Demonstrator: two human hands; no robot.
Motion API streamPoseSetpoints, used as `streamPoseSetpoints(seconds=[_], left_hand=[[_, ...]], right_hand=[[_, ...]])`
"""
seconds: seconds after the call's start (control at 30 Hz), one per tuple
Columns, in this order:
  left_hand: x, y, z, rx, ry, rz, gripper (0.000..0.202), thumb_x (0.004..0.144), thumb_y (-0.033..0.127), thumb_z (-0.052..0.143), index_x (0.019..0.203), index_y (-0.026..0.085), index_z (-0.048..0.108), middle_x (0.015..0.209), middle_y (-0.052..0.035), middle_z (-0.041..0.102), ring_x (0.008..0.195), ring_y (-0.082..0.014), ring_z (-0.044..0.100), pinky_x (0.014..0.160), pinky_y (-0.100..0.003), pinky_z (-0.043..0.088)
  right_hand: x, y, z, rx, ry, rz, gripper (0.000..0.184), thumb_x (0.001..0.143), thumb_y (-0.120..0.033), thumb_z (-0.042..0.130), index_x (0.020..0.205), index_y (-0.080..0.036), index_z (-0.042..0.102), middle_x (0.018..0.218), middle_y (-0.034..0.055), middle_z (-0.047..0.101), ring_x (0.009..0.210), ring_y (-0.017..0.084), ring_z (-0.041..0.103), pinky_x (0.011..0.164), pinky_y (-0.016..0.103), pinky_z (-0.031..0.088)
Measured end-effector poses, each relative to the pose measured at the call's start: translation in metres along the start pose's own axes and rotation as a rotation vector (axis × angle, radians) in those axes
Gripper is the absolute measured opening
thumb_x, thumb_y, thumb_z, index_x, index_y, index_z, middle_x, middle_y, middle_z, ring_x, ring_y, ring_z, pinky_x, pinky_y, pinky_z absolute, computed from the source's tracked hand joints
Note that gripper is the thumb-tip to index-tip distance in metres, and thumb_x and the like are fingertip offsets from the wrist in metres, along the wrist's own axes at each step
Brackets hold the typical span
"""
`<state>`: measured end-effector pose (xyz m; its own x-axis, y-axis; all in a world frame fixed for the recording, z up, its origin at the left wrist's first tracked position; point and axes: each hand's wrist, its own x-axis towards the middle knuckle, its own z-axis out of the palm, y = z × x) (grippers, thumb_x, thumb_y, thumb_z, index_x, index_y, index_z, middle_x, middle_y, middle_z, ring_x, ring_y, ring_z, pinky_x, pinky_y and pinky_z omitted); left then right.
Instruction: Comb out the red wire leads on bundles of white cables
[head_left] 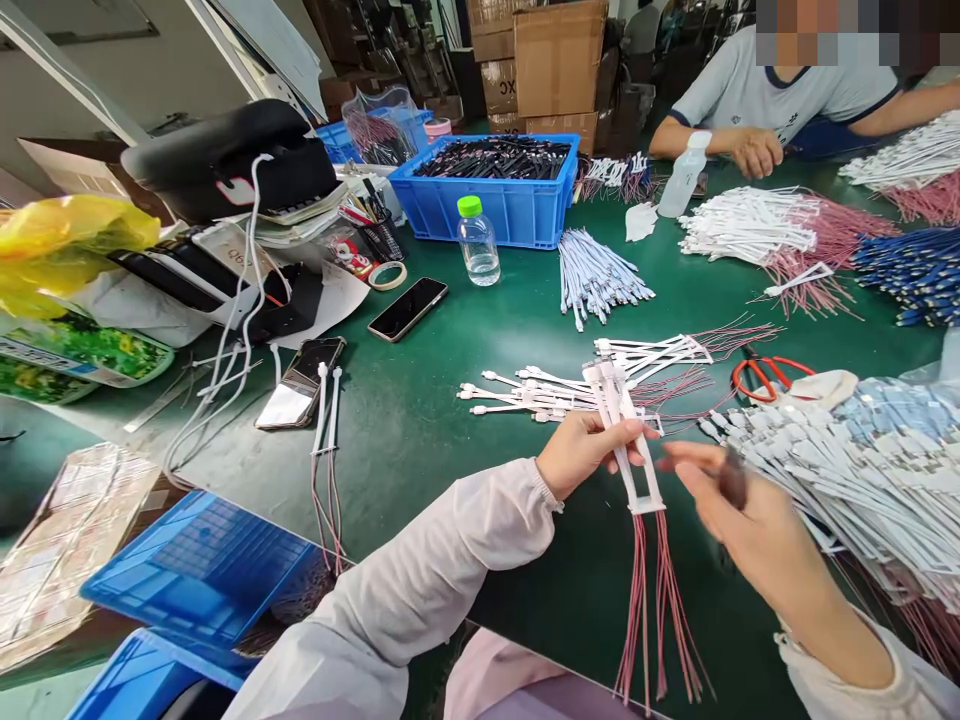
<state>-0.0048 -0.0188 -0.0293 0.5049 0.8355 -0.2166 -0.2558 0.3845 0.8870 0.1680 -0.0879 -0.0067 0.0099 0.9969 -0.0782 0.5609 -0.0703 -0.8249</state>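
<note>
My left hand [592,452] is closed around a bundle of white cable assemblies [624,440], gripping it near the middle. White connectors are at its top end, and thin red and pink wires [661,600] hang from the lower end. My right hand [757,520] is just to the right of the bundle, smeared by motion and apart from it. A dark slim object [732,482] sits in its curled fingers; its kind is too blurred to tell. Behind the bundle, several similar white cables [525,392] lie on the green table [420,440].
Orange-handled cutters [765,374] and a large pile of white cables [847,490] lie at right. A phone [407,308], a green-capped bottle [478,245] and a blue bin [480,205] stand further back. Another person's hand [756,152] rests across the table.
</note>
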Motion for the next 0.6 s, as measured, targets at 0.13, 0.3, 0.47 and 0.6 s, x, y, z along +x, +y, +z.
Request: streamPoseSetpoints(seconds=[0.13,0.3,0.47,0.6], left_hand=[[-0.004,0.001,0.005,0.092,-0.014,0.051,0.047,0.069,0.054,0.067,0.089,0.012,0.074,0.059,-0.0028,0.058,0.053,-0.0092,0.047,0.047,-0.023,0.03],[-0.003,0.01,0.001,-0.013,0.06,0.088,0.047,0.068,0.046,0.072,0.107,0.019,0.07,0.065,0.0005,0.058,0.049,-0.0047,0.038,0.048,-0.023,0.023],[0.001,0.011,-0.004,-0.064,0.088,0.13,0.034,0.07,0.039,0.072,0.096,0.017,0.073,0.102,-0.0063,0.067,0.058,-0.0053,0.047,0.054,-0.023,0.03],[0.001,0.007,-0.003,-0.096,0.115,0.127,0.032,0.07,0.038,0.073,0.094,0.016,0.07,0.092,-0.0072,0.071,0.07,-0.0118,0.057,0.059,-0.023,0.034]], right_hand=[[0.002,0.001,0.013,0.236,-0.321,0.237,0.041,0.086,-0.057,0.052,0.082,-0.018,0.064,0.046,-0.0055,0.03,0.042,0.011,0.027,0.041,0.025,0.021],[-0.001,0.004,0.02,0.277,-0.347,0.334,0.047,0.083,-0.061,0.053,0.074,-0.016,0.062,0.049,-0.0076,0.022,0.045,0.009,0.02,0.043,0.024,0.015],[-0.003,0.004,0.021,0.241,-0.367,0.365,0.049,0.082,-0.062,0.053,0.074,-0.015,0.065,0.048,-0.0073,0.024,0.044,0.009,0.021,0.043,0.024,0.015],[-0.004,0.002,0.021,0.232,-0.367,0.358,0.05,0.083,-0.062,0.051,0.074,-0.015,0.066,0.046,-0.0071,0.024,0.044,0.009,0.02,0.043,0.025,0.015]])
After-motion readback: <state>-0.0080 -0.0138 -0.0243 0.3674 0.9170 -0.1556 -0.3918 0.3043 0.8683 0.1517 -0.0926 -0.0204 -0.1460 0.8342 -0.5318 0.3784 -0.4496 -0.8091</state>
